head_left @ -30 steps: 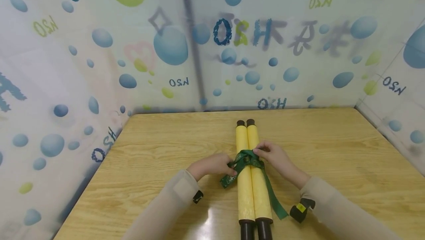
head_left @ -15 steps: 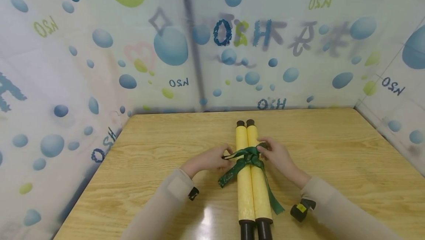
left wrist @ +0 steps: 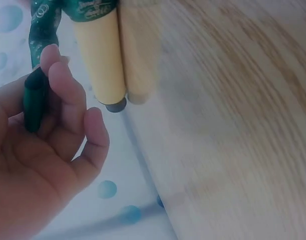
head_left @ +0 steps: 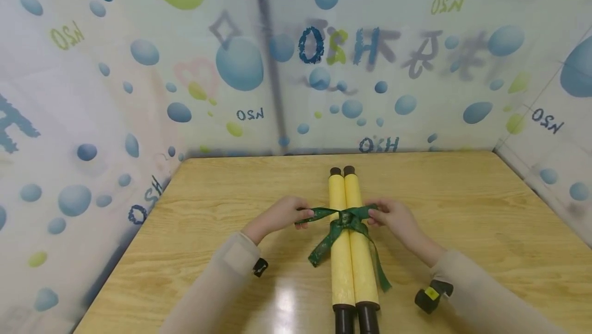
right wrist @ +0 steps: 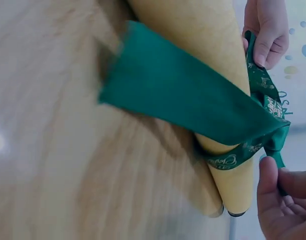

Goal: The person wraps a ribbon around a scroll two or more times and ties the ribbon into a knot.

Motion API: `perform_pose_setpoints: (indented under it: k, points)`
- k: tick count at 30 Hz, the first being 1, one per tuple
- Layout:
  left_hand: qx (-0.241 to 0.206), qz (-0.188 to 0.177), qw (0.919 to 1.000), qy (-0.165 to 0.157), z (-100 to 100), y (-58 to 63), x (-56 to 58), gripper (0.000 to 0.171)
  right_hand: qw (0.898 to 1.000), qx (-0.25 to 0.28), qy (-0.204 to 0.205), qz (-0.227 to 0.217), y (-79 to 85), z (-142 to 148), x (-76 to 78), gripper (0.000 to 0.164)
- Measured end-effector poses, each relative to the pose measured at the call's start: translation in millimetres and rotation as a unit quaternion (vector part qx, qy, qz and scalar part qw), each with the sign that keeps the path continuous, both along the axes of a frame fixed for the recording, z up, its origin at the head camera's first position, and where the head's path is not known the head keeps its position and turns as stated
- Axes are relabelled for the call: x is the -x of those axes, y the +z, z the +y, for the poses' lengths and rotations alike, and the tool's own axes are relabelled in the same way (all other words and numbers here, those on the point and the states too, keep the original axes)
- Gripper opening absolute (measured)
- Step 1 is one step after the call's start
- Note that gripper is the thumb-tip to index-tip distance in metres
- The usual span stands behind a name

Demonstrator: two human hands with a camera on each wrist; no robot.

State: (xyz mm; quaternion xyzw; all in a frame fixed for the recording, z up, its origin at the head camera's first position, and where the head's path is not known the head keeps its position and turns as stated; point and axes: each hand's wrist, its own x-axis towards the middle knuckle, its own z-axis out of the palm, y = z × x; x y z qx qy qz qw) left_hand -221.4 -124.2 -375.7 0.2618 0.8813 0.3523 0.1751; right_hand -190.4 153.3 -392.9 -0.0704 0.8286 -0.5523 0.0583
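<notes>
Two yellow scrolls with dark brown end knobs lie side by side on the table, a left scroll (head_left: 341,272) and a right scroll (head_left: 364,272). A green ribbon (head_left: 345,219) with pale printing is knotted round both in a bow. To the left of the knot, my left hand (head_left: 283,217) pinches one loop; in the left wrist view the folded ribbon (left wrist: 34,102) lies between thumb and fingers. On the other side my right hand (head_left: 394,222) pinches the opposite loop. A loose ribbon tail (right wrist: 178,85) stands out across the scroll in the right wrist view.
The wooden table (head_left: 222,190) extends around the scrolls on both sides. Patterned curtains (head_left: 287,82) with blue and green dots rise behind its far edge and at both sides. Each wrist wears a dark strapped device, the right device (head_left: 429,297) with a yellow mark.
Both hands have moved apart, the left hand leftward and the right hand slightly rightward, drawing the ribbon loops out sideways. The knot looks smaller. The right tail has shifted slightly left; the scrolls stay put.
</notes>
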Motion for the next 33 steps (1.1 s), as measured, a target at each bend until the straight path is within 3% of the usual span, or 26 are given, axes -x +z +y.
perform_pose_setpoints:
  k: [4,14,33]
  points:
    - [0.034,-0.003,0.9993,0.012,-4,-3.0,0.7,0.028,1.0,-0.009,0.0,-0.014,-2.7,6,-3.7,0.03]
    - [0.07,0.006,0.9973,0.024,-17,-8.8,0.2,0.026,0.999,-0.028,0.01,-0.02,-9.6,30,-12.6,0.021]
    - [0.091,-0.009,0.9951,0.038,-28,-11.2,-3.6,0.025,0.996,-0.015,0.001,-0.085,-17.6,54,-22.6,0.024]
